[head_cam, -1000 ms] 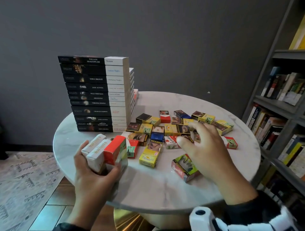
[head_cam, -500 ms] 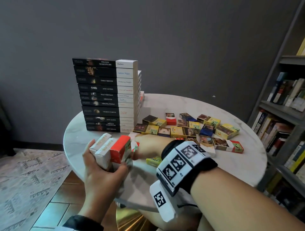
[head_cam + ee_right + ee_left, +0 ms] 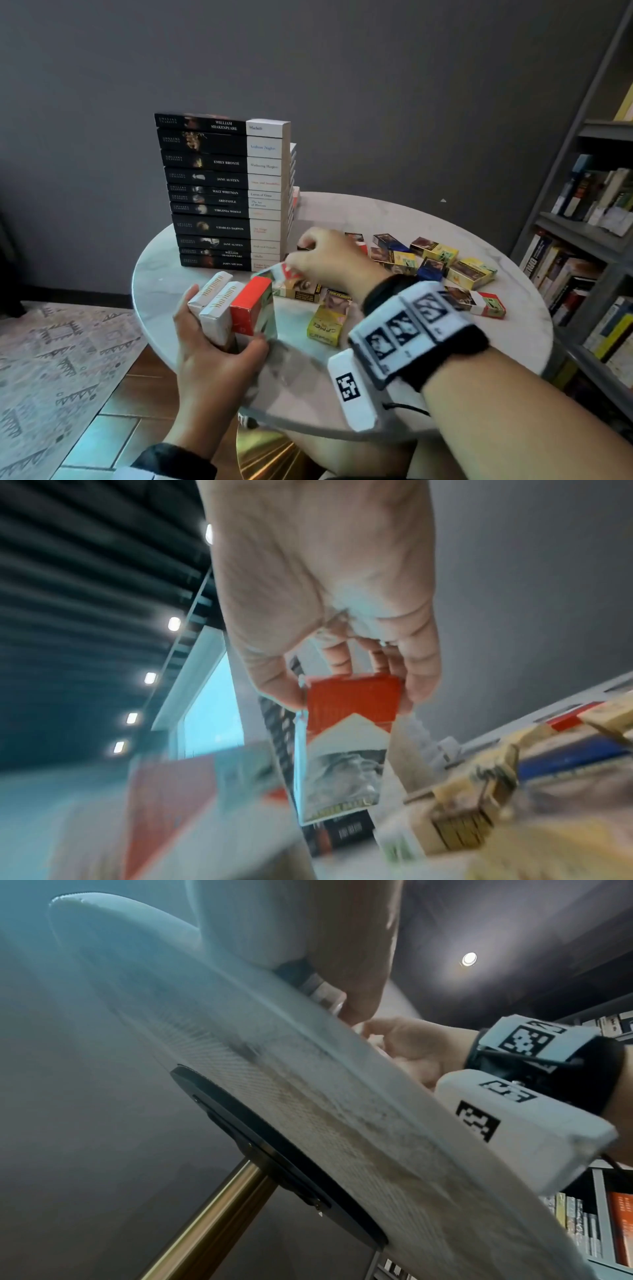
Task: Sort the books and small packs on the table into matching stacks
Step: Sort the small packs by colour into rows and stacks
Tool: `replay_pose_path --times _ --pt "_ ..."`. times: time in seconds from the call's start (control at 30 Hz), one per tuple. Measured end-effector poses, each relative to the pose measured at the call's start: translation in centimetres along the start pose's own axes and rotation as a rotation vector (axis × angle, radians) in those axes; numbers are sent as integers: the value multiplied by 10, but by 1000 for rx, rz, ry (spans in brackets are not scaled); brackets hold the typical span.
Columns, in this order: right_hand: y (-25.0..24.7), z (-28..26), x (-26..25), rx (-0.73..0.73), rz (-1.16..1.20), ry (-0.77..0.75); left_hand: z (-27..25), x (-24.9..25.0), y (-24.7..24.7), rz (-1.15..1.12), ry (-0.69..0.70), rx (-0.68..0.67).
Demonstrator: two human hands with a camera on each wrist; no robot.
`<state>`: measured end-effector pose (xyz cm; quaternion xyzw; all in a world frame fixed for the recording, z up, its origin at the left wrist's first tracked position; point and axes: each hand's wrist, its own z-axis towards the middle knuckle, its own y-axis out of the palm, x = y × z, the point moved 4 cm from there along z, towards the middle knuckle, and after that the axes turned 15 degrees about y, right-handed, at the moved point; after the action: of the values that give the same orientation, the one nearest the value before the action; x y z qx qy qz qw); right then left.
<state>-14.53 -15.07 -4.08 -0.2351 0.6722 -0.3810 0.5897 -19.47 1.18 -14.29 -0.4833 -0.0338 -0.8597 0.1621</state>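
My left hand (image 3: 219, 356) grips a bundle of packs (image 3: 236, 308) at the table's near left edge: two white ones and a red-topped one, held upright side by side. My right hand (image 3: 329, 257) pinches a red-and-white pack (image 3: 281, 272) by its red top (image 3: 352, 696), lifted just above the pile and close to the bundle. Loose yellow, blue and red packs (image 3: 435, 260) lie scattered across the round marble table (image 3: 411, 219). A tall stack of black-and-white books (image 3: 222, 192) stands at the back left.
A yellow pack (image 3: 327, 322) lies alone near the front. A grey bookshelf (image 3: 589, 240) full of books stands right of the table. The table has a brass pedestal (image 3: 205, 1223). A patterned rug (image 3: 51, 359) covers the floor at left.
My right hand crossed from the packs at right to the pile's left side and picked up a red-and-white pack. The left hand kept its bundle in place.
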Motion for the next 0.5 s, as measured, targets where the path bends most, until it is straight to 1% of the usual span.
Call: replay_pose_path --times 0.07,0.13,0.2,0.3,0.4,0.5 --pt "-22 -11 12 -27 259 36 0 -2 0 -13 7 8" --pt "-36 -23 28 -86 528 90 -1 -1 0 -9 17 15" --pt "-45 -34 45 -90 760 129 0 -1 0 -12 13 2" --pt "-50 -50 67 -43 865 158 0 -2 1 -27 11 -23" --pt "-46 -67 84 -26 902 167 1 0 2 -73 -8 -50" --pt "-44 -83 97 20 887 173 -5 11 4 -179 14 -60"
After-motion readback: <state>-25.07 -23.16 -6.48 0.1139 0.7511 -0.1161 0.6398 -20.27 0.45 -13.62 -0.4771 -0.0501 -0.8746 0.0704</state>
